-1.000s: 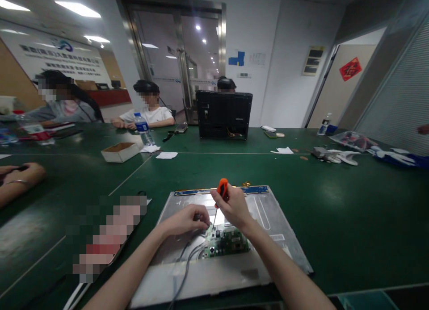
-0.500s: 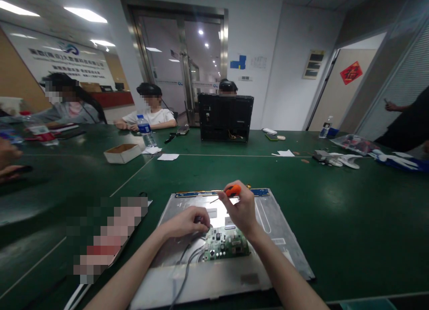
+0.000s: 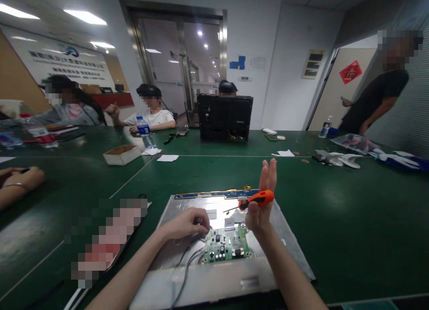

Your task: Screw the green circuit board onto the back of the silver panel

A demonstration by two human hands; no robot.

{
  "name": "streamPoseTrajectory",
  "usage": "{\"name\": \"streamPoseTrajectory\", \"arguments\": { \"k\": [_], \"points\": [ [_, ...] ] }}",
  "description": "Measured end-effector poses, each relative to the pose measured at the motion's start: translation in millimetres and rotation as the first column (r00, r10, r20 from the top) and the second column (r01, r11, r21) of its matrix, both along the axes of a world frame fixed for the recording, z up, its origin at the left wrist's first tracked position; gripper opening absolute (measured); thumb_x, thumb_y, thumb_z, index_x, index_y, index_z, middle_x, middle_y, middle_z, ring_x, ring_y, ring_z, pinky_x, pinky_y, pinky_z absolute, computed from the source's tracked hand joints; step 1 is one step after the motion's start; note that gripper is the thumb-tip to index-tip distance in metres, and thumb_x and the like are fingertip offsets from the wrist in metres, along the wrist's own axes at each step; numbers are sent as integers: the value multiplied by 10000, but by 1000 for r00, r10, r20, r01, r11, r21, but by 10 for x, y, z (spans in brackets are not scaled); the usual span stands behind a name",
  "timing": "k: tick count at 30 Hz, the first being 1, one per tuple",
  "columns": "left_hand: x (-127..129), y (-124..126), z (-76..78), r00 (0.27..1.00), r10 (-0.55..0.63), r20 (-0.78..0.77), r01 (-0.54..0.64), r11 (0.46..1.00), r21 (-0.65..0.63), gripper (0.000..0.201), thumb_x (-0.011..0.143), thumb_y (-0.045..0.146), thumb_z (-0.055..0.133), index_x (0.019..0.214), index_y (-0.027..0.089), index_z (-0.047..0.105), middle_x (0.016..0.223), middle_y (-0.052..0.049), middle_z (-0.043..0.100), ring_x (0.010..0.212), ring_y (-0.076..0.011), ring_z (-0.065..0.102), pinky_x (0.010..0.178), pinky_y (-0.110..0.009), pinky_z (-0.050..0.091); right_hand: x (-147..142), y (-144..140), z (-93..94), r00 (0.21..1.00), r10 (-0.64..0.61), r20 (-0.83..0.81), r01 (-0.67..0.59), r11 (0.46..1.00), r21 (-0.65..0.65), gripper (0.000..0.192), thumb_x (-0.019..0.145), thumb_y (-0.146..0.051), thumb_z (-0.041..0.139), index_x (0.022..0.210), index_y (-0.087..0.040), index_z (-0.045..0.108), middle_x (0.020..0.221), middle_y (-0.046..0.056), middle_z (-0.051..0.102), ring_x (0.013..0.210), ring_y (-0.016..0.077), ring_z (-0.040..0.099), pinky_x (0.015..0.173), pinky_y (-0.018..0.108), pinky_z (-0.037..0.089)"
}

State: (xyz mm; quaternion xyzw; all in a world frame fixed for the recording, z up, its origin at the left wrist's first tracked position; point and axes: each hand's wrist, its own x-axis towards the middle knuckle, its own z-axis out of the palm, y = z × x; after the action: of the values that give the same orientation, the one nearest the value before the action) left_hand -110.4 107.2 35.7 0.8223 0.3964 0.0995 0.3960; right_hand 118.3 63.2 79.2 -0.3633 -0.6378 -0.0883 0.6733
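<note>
One screwdriver in the right hand; one circuit board beside the left hand; one metal panel beneath both; three water bottles beyond them.

- My screwdriver — orange handle with a black collar.
- The circuit board under my hands is green, dotted with black parts.
- The panel is dull silver-grey, with a blue strip along its far edge.
- Grey cables.
- The table — dark green.
</note>
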Motion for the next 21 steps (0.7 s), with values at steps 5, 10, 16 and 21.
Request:
{"name": "streamPoseTrajectory", "arguments": {
  "k": [5,10,16,21],
  "points": [
    [8,-15,9,1000,9,9,-9,1000,-12,121,685,269,643,753,176,680,743,6,603,693,-147,502,638,-245,380,8,4,26,999,27,-43,-27,1000,1,696,910,-605,162,1424,-193,385,1363,173,419,1284,357,429,892,511,457],
    [19,-32,30,1000,19,3,-19,1000,-16,128,686,276,636,751,173,676,738,5,600,688,-150,498,638,-252,384,-28,-40,106,979,198,-57,-200,979,-33,665,912,-633,172,1259,-194,530,1062,140,619,966,276,616,768,430,499],
    [19,-4,0,1000,20,14,-19,998,-52,134,676,275,636,755,170,662,703,11,596,662,-147,495,608,-246,378,-273,-58,118,957,288,-36,-270,838,-475,395,884,-494,506,616,-204,499,467,-53,419,405,93,394,439,226,285],
    [7,3,-40,999,26,24,-24,997,-73,141,685,285,628,765,172,654,720,6,611,680,-154,513,617,-250,391,-357,67,-25,958,279,68,-188,787,-587,376,862,-481,563,616,-210,476,492,-33,511,447,104,447,464,221,283]
  ]
}}
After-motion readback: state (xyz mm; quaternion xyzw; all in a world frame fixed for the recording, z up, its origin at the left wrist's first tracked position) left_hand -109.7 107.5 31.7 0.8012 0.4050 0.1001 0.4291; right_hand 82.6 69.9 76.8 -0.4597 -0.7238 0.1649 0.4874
